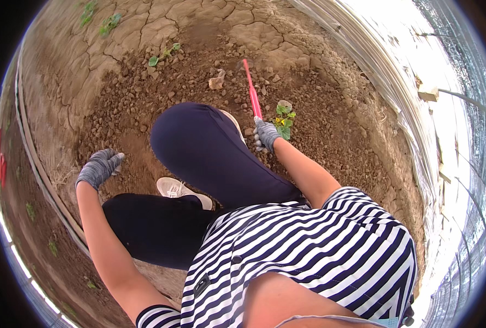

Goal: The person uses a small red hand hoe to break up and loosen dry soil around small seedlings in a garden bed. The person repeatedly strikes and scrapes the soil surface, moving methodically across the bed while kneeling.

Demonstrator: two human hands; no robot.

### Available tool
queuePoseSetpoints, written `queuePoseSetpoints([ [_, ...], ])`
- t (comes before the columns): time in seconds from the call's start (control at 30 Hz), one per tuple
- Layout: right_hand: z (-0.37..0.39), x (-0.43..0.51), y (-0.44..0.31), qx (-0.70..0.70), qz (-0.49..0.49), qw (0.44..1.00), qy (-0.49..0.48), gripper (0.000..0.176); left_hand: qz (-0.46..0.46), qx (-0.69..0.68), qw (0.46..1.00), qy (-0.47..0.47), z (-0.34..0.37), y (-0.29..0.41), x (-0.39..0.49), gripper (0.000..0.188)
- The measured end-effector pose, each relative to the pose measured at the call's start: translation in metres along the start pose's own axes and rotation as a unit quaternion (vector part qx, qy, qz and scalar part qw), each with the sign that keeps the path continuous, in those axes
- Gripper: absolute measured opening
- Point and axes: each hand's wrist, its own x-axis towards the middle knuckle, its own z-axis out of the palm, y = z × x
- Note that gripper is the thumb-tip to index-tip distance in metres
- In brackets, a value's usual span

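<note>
My right hand [266, 134], in a grey knit glove, is closed around the near end of a red-handled garden tool [254, 98]. The tool points away over loose, crumbly soil; its far end is blurred against the dirt. Just right of that hand grows a small leafy plant with yellow flowers [284, 121]. My left hand [102, 166], gloved in the same grey, hovers over or rests on the soil at the left, its fingers curled; whether anything is between them I cannot tell. A pale stone or clod [216, 81] lies left of the tool.
A small seedling [165, 54] lies low at the edge of the broken soil, with cracked hard ground beyond. White plastic sheeting [390, 82] borders the right. A hose or pipe [36, 164] runs along the left. My bent knees and pale shoes [181, 192] are between my hands.
</note>
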Motion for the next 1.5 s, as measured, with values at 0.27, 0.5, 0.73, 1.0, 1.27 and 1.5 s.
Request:
queuePoseSetpoints([
  [0.27,-0.077,-0.001,-0.002,-0.103,-0.291,0.949,0.063,0.058,0.001,0.026,1.000,0.013,0.000,0.008,-0.007,0.041],
  [0.5,-0.043,-0.007,-0.057,0.080,-0.041,0.995,0.053,0.060,-0.008,0.060,0.998,0.005,-0.001,0.024,-0.006,0.044],
  [0.73,-0.051,-0.095,0.023,0.105,-0.049,0.991,-0.060,0.055,0.005,0.028,1.000,0.003,-0.004,0.004,-0.002,0.042],
  [1.0,-0.026,-0.032,-0.039,0.101,-0.045,0.986,-0.125,0.056,0.001,0.061,0.998,0.008,-0.003,0.023,-0.001,0.044],
  [1.27,-0.036,-0.088,-0.043,-0.067,-0.123,0.986,-0.088,0.047,0.016,0.067,0.997,0.042,-0.002,0.005,-0.018,0.045],
  [1.5,-0.032,-0.071,0.049,-0.089,-0.004,0.993,-0.074,0.048,-0.056,0.088,0.994,0.016,-0.004,-0.010,-0.013,0.047],
])
